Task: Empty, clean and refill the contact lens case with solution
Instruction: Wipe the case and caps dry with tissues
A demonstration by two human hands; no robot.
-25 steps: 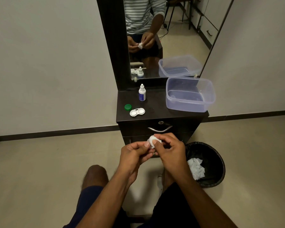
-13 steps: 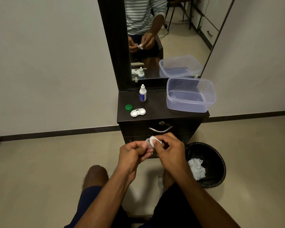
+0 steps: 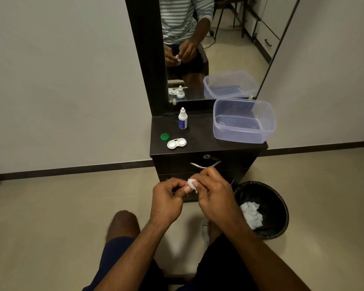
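Observation:
The white contact lens case (image 3: 176,143) lies open on the dark cabinet top (image 3: 200,131), both wells uncovered. Its green cap (image 3: 164,137) sits just left of it. A small white solution bottle (image 3: 182,119) stands upright behind them. Below the cabinet front, my left hand (image 3: 166,198) pinches a small white cap, mostly hidden by my fingers. My right hand (image 3: 214,196) pinches a scrap of white tissue (image 3: 192,183) against that cap.
A clear plastic tub (image 3: 240,136) holding a little liquid stands on the cabinet's right side. A black bin (image 3: 282,206) with crumpled tissue (image 3: 250,214) sits on the floor right of my hands. A mirror (image 3: 223,49) rises behind the cabinet.
Both hands stay together in front of the drawer. The fingers of both hands have worked the tissue slightly around the cap. Nothing on the cabinet has moved.

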